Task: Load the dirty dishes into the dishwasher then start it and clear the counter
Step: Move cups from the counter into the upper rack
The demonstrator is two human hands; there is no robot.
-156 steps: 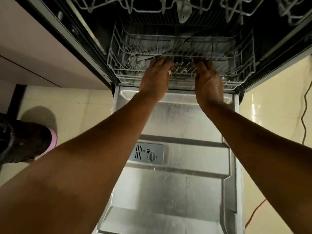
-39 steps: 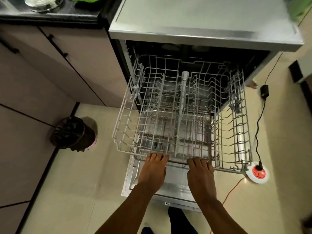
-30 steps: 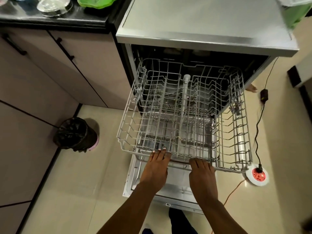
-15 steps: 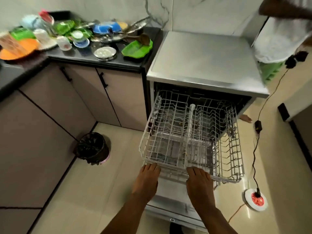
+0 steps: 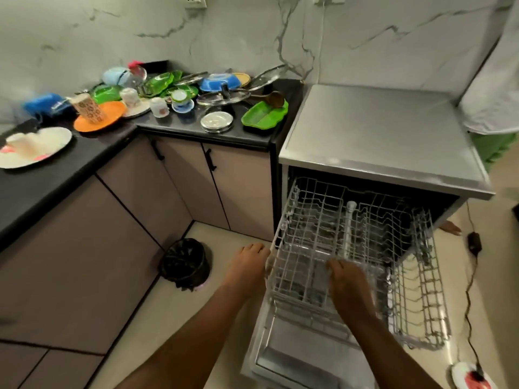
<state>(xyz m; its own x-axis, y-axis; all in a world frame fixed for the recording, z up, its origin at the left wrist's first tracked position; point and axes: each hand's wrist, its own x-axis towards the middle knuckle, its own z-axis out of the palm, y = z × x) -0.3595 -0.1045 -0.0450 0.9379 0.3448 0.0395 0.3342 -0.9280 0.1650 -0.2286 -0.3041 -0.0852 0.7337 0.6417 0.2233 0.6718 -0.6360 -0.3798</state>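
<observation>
I stood at the dishwasher (image 5: pixel 384 130) with its door (image 5: pixel 295 357) dropped flat and the upper rack (image 5: pixel 351 248) pulled right out over it. The rack held nothing. My right hand (image 5: pixel 349 287) lay over the rack's front wires near the middle, fingers bent downward; whether they were hooked round a wire or only resting on it I could not tell. My left hand (image 5: pixel 247 266) hung just off the rack's left front corner, fingers loosely together and pointing forward, gripping nothing, perhaps brushing the rim.

The dirty dishes (image 5: pixel 157 96) were all on the black tabletop (image 5: pixel 174 124) to the left of the dishwasher: green trays, a blue bowl, an orange plate (image 5: pixel 99 116), cups, glass lids, a steel plate (image 5: pixel 217 121). None was loaded, so I judged the task barely begun.

The risks I saw came from that crowded pile. Lids and trays leaned on each other, and pulling one from the middle could send the rest sliding off the edge. The cups would slip from a wet grip on the carry across. The door lay at shin height, easy to trip on while turning with full hands. A bin (image 5: pixel 185 265) stood left of the door, and a cable (image 5: pixel 470 299) ran along the floor to the right of it, toward a socket (image 5: pixel 469 377).
</observation>
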